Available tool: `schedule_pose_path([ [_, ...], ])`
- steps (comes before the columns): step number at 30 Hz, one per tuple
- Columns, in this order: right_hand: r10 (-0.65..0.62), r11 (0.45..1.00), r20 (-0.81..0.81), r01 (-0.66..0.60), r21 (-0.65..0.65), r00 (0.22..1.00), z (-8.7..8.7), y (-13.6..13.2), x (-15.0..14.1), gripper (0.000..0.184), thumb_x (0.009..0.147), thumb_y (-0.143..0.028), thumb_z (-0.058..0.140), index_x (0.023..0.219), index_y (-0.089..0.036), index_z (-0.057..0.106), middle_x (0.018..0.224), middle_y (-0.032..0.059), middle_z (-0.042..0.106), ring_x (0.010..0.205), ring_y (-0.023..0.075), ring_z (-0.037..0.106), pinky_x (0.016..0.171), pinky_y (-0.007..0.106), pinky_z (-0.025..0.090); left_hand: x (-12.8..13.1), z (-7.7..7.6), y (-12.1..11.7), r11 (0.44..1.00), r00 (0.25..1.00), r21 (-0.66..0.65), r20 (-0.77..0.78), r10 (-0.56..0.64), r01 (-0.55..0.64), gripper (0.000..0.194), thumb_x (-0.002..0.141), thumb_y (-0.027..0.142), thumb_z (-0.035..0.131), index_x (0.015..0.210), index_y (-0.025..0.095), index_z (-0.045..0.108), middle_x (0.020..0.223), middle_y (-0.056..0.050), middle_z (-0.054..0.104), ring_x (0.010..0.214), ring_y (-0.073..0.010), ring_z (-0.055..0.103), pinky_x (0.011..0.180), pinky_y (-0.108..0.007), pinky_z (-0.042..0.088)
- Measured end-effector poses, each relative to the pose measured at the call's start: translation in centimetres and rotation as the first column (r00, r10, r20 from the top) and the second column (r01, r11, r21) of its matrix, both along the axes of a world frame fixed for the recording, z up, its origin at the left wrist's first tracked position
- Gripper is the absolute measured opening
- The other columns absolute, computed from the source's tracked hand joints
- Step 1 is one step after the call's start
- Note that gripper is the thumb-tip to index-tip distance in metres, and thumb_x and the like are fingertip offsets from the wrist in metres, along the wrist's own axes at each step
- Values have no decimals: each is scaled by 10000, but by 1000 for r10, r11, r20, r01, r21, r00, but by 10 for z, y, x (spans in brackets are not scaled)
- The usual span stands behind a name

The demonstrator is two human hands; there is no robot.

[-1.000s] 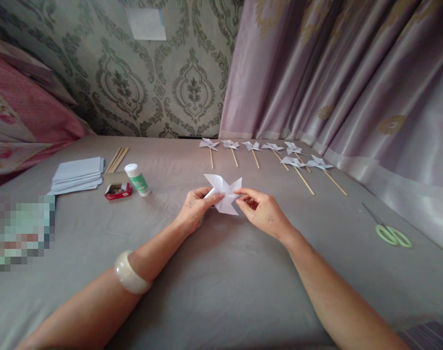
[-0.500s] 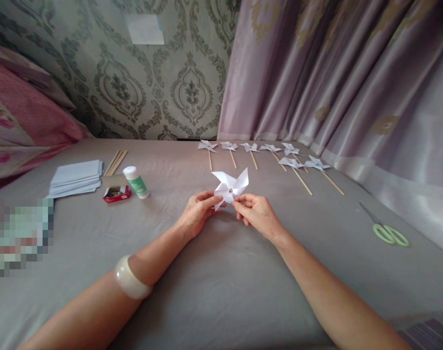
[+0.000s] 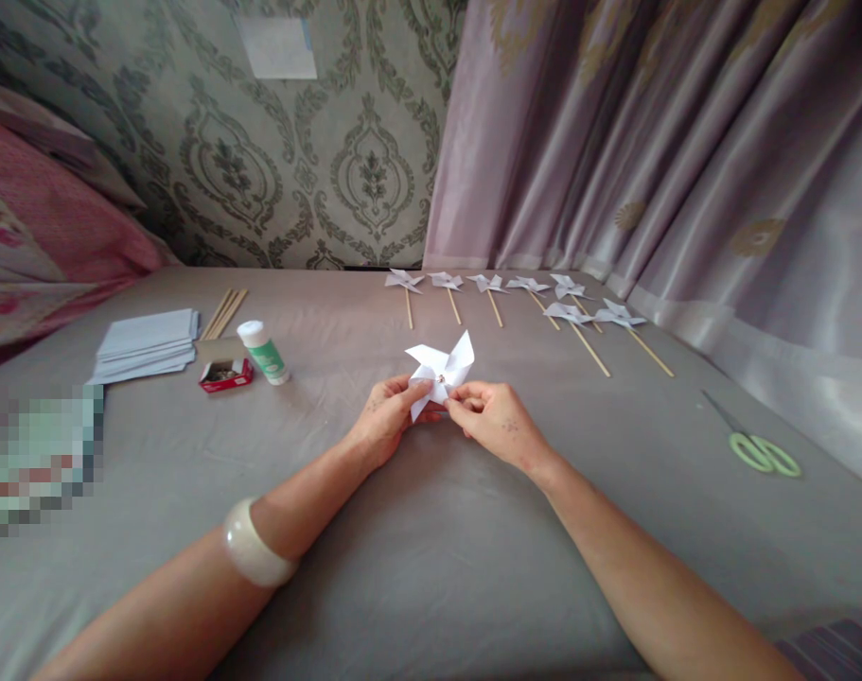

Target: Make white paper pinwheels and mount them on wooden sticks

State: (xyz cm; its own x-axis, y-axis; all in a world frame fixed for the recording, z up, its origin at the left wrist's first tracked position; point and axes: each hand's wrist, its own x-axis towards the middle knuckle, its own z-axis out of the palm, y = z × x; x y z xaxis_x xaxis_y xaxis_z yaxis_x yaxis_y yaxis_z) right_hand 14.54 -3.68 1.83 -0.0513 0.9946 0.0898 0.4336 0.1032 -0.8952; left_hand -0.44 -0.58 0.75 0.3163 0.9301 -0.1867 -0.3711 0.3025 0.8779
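White pinwheel, pinched between both my hands, over the middle of the grey cloth!
And here's my grip: my left hand clamps the paper at its left side, thumb on top, while my right hand has thumb and finger pressed together on its lower right edge, a small shiny fastener showing at the hub; toward the far edge and the far right corner lie seven stick-mounted pinwheels, over by the right edge the green-handled scissors, and toward the far left corner a paper stack with wooden sticks just beside it, then an open red box next to an upright green-labelled bottle.
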Motion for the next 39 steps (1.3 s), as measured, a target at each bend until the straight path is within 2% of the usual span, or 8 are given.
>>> schedule_pose_path([
  [3,-49,998,42,47,49,998,-1,-2,-1,220,744,-345,568,770,-143,652,454,-33,526,416,97,478,434,208,344,1,-1,0,1000,1000,17,12,-5,5,257,646,282,758,796,80,707,764,-110,723,658,-175,663,628,-264,506],
  [5,-65,997,27,64,37,997,-1,-2,-3,229,749,-359,573,778,-143,644,432,-37,524,391,94,475,424,205,347,1,-3,0,999,1000,33,17,-9,8,266,641,297,764,792,86,703,767,-106,724,659,-176,665,637,-266,509],
  [12,-124,984,-164,100,-144,979,6,-3,-9,210,749,-349,582,771,-144,620,404,-67,503,279,48,342,309,176,247,0,-4,-2,993,999,111,-4,-39,39,270,665,303,751,835,103,687,821,-106,727,730,-208,686,667,-281,512],
  [16,-182,970,-190,144,-198,965,9,-3,-10,203,748,-339,588,767,-140,627,389,-72,486,266,47,331,282,168,224,0,-4,-3,993,999,108,-9,-48,49,265,668,283,744,850,101,678,833,-107,729,736,-210,691,668,-280,516],
  [24,-160,986,-169,151,-67,972,-2,-1,-8,253,768,-395,578,786,-148,627,426,-58,512,303,54,375,299,163,276,2,-4,-4,994,997,74,22,-77,75,247,675,225,724,872,90,662,838,-117,730,721,-209,697,673,-293,542],
  [33,-155,988,-120,154,-17,981,-4,0,-6,269,787,-407,561,799,-148,633,437,-45,532,302,62,390,313,172,287,2,1,-6,995,995,49,39,-91,89,283,634,191,766,880,83,674,863,-119,730,747,-212,698,698,-295,541],
  [39,-121,992,-35,122,19,992,-1,-2,-7,193,773,-346,581,811,-160,616,459,-35,559,307,67,432,329,166,305,2,-4,-4,998,999,54,21,-29,28,277,615,195,797,845,88,687,814,-107,731,710,-197,693,698,-298,545],
])
